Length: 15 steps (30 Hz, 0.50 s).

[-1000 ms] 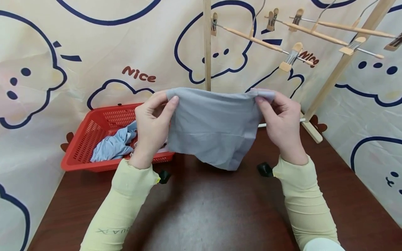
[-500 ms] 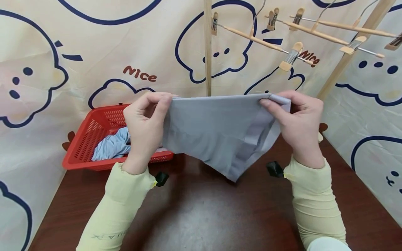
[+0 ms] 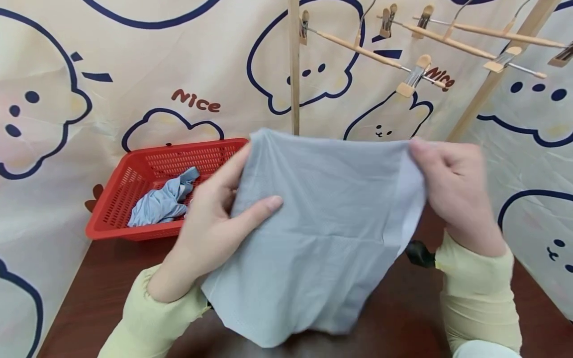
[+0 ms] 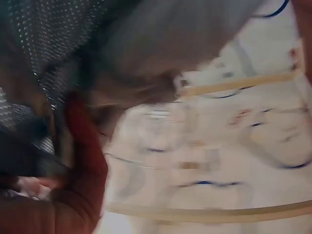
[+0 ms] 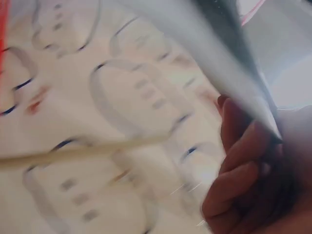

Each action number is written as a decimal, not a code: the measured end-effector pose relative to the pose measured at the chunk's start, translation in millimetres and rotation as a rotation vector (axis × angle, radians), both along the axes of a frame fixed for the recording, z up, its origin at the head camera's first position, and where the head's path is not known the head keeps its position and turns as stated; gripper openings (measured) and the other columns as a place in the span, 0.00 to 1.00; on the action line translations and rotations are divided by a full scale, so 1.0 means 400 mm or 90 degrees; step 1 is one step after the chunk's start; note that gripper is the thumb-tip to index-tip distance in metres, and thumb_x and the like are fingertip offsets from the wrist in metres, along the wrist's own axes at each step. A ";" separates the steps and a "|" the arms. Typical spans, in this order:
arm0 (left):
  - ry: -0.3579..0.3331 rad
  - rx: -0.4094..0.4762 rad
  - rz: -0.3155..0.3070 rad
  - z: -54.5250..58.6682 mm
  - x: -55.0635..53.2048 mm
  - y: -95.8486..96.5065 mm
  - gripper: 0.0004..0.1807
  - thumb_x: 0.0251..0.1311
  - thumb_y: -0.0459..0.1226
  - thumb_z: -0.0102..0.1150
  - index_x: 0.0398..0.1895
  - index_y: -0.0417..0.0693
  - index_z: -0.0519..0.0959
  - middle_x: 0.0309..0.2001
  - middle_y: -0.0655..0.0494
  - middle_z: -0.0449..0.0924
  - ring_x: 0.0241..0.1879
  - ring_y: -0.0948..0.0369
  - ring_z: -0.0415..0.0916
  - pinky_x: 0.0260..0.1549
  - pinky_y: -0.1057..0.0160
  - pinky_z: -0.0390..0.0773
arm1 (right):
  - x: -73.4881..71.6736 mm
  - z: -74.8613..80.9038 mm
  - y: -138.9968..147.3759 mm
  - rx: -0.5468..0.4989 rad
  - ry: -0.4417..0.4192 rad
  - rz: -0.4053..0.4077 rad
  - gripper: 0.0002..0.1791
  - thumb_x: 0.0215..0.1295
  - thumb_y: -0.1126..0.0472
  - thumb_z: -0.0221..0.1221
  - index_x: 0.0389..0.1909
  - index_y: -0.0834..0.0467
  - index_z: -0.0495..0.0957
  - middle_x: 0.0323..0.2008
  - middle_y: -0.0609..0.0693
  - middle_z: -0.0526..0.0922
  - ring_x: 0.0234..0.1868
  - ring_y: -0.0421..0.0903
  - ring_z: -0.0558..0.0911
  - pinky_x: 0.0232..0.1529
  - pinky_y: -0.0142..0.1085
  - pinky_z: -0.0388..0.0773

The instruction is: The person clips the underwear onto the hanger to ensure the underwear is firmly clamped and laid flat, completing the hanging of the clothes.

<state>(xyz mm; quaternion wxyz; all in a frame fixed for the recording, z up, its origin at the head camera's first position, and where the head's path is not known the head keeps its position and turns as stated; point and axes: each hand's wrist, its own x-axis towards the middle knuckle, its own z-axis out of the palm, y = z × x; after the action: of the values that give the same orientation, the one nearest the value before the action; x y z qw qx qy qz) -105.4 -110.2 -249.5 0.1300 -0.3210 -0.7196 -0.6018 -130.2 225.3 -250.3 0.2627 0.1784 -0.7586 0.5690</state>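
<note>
A grey cloth garment with a seam across it and a wide band along its right side is stretched between both hands above the table. My left hand holds its left side, thumb lying across the front and fingertips hidden behind the cloth. At the upper right corner, my right hand pinches the band between thumb and curled fingers. The lower edge hangs loose and slants. In the left wrist view, a thumb shows beside blurred fabric; the right wrist view has curled fingers at the cloth's edge.
A red perforated basket with a light blue garment inside stands at the back left of the dark wooden table. Wooden clip hangers hang from a rack at the upper right, with a patterned curtain behind.
The garment now spreads larger and hangs lower. My right hand has moved right and down; my left hand has shifted its grip, its thumb now reaching farther over the front.
</note>
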 end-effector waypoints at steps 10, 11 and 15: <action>-0.340 -0.458 0.048 -0.383 -0.148 0.040 0.46 0.69 0.41 0.62 0.79 0.31 0.49 0.77 0.35 0.52 0.75 0.44 0.51 0.71 0.46 0.55 | -0.262 -0.402 0.055 0.450 -0.449 0.111 0.27 0.76 0.47 0.56 0.62 0.65 0.77 0.55 0.61 0.81 0.53 0.57 0.81 0.54 0.52 0.76; -0.327 -0.470 0.054 -0.399 -0.146 0.043 0.43 0.69 0.40 0.63 0.78 0.31 0.52 0.75 0.34 0.56 0.74 0.42 0.54 0.70 0.45 0.57 | -0.260 -0.413 0.054 0.452 -0.461 0.119 0.25 0.75 0.48 0.57 0.60 0.64 0.78 0.52 0.59 0.82 0.49 0.54 0.82 0.51 0.50 0.77; -0.271 -0.485 0.090 -0.431 -0.152 0.052 0.37 0.67 0.38 0.64 0.75 0.35 0.61 0.70 0.35 0.63 0.69 0.41 0.61 0.66 0.44 0.63 | -0.248 -0.421 0.042 0.469 -0.465 0.124 0.19 0.69 0.48 0.65 0.45 0.61 0.83 0.39 0.52 0.84 0.37 0.48 0.80 0.39 0.43 0.76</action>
<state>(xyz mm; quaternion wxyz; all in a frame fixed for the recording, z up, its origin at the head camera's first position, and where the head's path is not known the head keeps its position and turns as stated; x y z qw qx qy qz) -166.2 -89.6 -421.9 -0.1079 -0.1646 -0.9211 -0.3359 -229.3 242.1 -418.8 -0.1528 0.1185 -0.9304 0.3115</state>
